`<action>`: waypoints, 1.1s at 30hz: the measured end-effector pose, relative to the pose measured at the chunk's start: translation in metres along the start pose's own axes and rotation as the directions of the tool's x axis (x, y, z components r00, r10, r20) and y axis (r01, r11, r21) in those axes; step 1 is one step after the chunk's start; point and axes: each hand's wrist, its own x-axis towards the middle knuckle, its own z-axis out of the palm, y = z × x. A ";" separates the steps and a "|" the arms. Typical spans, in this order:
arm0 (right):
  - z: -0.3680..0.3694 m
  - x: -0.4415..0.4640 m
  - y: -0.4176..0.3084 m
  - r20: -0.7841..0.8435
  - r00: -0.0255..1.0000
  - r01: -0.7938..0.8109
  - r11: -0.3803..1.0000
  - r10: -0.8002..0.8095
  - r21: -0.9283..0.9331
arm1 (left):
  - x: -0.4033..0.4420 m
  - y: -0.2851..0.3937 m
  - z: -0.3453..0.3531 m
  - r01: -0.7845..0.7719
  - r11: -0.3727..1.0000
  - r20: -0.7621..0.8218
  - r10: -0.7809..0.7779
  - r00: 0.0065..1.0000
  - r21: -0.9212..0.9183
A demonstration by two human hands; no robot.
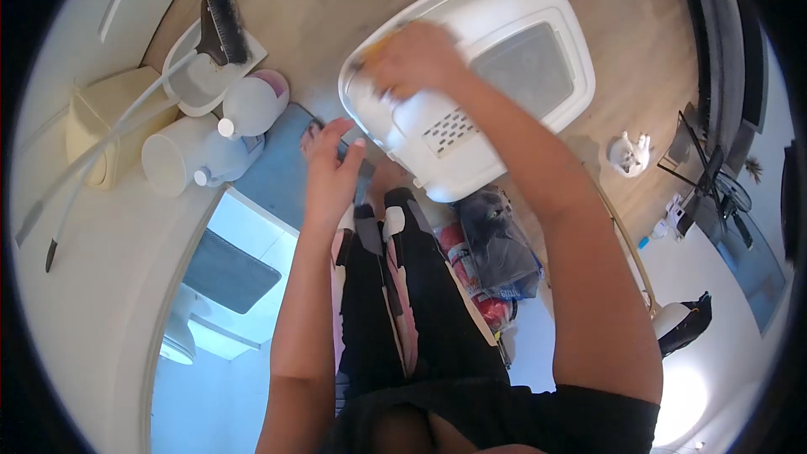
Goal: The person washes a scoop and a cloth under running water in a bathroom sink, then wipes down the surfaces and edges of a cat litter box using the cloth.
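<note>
A white, hooded litter box [538, 8] with a grey see-through door panel [525, 67] and a patch of vent holes stands on the wooden floor in front of me. Over its left end, my right hand [416, 59] is blurred by motion and closed on something yellow-orange [378, 49], perhaps a cloth or sponge, mostly hidden under the fingers. My left hand [330, 151] hovers left of the box, near its lower left edge, holding nothing, fingers apart. A blue-grey mat [282, 155] lies beneath that hand.
At left stand a dustpan [202, 84] with a brush [225, 27], two white jugs [256, 105] [227, 160], a white cylinder [172, 155] and a cream bin [113, 130]. Dark plastic bags [500, 240] lie beside my legs. A white cat [629, 155] lies at right.
</note>
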 end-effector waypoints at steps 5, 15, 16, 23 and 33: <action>0.013 -0.029 0.184 -0.024 0.793 -0.609 0.792 0.608 -0.050 | 0.027 -0.005 0.028 0.058 0.975 0.032 -0.052 0.998 -0.213; 0.010 0.019 0.181 0.134 0.661 -0.745 0.667 0.738 0.002 | 0.077 -0.051 -0.003 0.361 0.714 0.018 -0.439 0.898 -0.600; 0.011 0.026 0.156 0.051 0.733 -0.679 0.734 0.679 -0.013 | 0.084 -0.051 -0.007 0.368 0.708 0.026 -0.444 0.896 -0.602; 0.053 0.076 -0.052 -0.095 0.921 -0.372 0.926 0.377 0.061 | 0.125 -0.032 -0.027 0.374 0.630 0.027 -0.488 0.873 -0.680; 0.001 0.036 0.068 0.168 0.956 -0.287 0.883 0.240 0.371 | 0.149 -0.007 -0.026 0.415 0.547 0.045 -0.566 0.823 -0.727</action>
